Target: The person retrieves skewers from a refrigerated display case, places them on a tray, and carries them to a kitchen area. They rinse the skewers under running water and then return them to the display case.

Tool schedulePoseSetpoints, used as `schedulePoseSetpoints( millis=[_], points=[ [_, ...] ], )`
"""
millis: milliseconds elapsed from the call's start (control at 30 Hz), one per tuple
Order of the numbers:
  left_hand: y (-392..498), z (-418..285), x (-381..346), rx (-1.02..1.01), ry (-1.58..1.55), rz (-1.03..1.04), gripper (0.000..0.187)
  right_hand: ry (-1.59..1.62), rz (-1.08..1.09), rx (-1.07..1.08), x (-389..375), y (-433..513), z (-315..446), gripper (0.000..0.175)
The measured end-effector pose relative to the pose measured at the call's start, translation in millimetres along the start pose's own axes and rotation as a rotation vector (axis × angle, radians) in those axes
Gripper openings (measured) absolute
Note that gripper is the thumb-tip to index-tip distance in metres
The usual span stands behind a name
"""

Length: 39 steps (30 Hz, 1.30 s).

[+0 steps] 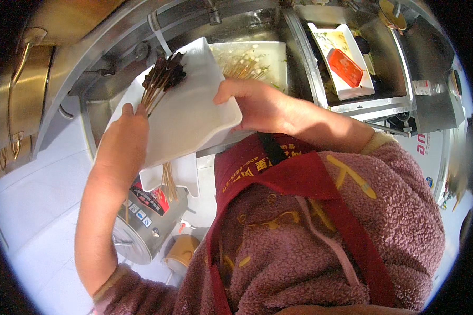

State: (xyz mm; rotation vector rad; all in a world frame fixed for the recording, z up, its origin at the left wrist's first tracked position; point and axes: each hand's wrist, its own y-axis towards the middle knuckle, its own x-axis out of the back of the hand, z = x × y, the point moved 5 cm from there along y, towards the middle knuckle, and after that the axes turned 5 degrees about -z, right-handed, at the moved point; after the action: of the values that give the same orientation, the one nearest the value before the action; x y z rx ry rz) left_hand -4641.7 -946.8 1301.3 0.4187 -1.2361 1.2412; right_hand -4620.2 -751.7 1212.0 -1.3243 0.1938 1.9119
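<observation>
A white rectangular tray (189, 110) is tilted in front of me over the sink. My right hand (262, 104) grips its right edge, the thumb on the inner face and the other fingers behind. At the tray's left side my left hand (124, 139) pinches a bundle of thin wooden skewers (151, 98) by their lower ends. Dark, ruffled food pieces (165, 71) cover the tops of these skewers, which lean against the tray. Whether my left fingers also touch the tray is hidden.
Another white tray (282, 49) in the sink holds skewers with pale food (246, 71). The right basin (390, 67) contains a white tray (351, 92) with an orange-red dish (345, 67). Below are skewers (168, 181) at a white container (189, 175), a metal drum (138, 236) and a bucket (183, 250).
</observation>
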Motion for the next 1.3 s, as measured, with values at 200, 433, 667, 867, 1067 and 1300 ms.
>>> schedulePoseSetpoints(
  millis=[200,433,667,867,1067,1300],
  points=[
    [-2,-26,-18,0.063,-0.116,-0.137,0.044,-0.048,0.065,0.198,10,0,-7,0.058],
    [-10,-16,-33,0.120,-0.353,-0.129,0.052,-0.044,0.114,0.215,20,1,-16,0.086],
    [-19,13,-66,0.233,-0.629,-0.136,0.052,-0.115,0.032,0.212,39,11,-30,0.090],
    [-57,50,-102,0.584,-1.044,-0.455,0.047,-0.145,0.028,0.186,54,9,-38,0.090],
    [-80,17,-166,0.844,-2.270,-0.127,0.048,-0.185,0.047,0.202,54,7,-40,0.087],
    [-96,7,-177,0.730,-2.255,-0.235,0.051,-0.260,0.099,0.083,64,15,-29,0.079]
  ],
)
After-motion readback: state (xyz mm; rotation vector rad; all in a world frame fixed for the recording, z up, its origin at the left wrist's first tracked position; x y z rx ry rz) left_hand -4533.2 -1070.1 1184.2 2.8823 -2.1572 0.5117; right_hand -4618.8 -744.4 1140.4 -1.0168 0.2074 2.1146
